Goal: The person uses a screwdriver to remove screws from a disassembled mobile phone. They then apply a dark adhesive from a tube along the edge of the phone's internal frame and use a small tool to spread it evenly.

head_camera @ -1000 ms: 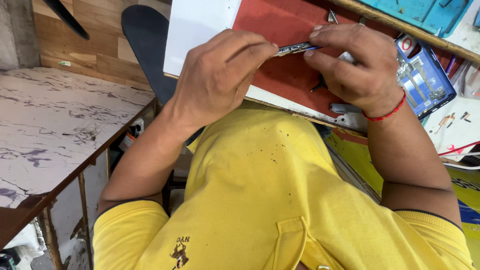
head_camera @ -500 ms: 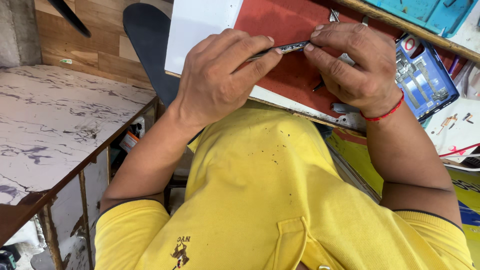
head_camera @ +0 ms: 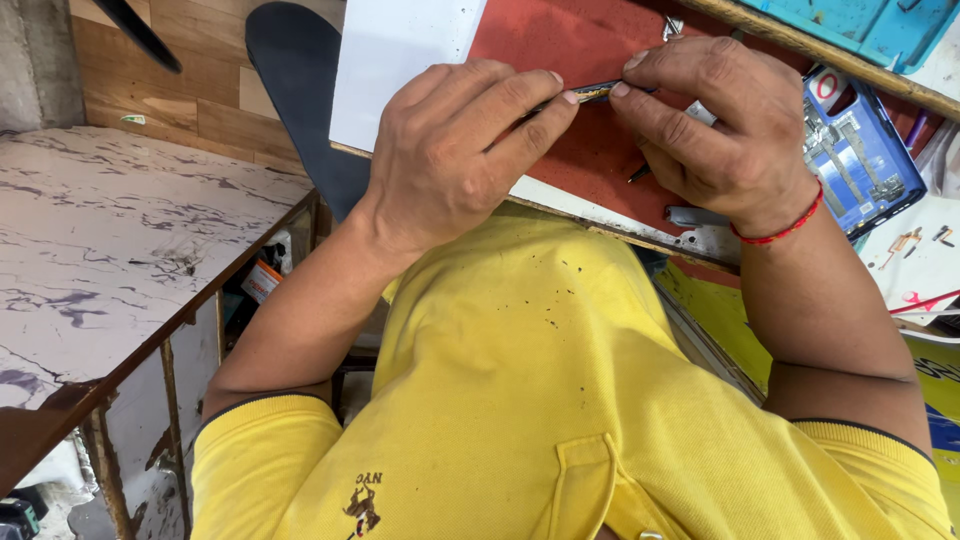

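Two hands, the left hand [head_camera: 450, 160] and the right hand [head_camera: 725, 130], pinch a thin dark metal strip [head_camera: 590, 93] by its ends with closed fingertips over the red mat [head_camera: 580, 50] on the tabletop [head_camera: 610, 215], an opened blue phone [head_camera: 860, 165] just beside the right wrist.

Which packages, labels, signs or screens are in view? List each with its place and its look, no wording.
Opened phone: right of the right hand, on the bench; blue-rimmed rectangle, innards showing.
Round sticker: on the phone's upper corner; white with a red ring.
Yellow printed sheet: far right, under the right forearm; yellow with blue.
Small orange-and-white package: under the bench, by the left forearm.
Shirt emblem: on the yellow shirt's chest; small, brown.
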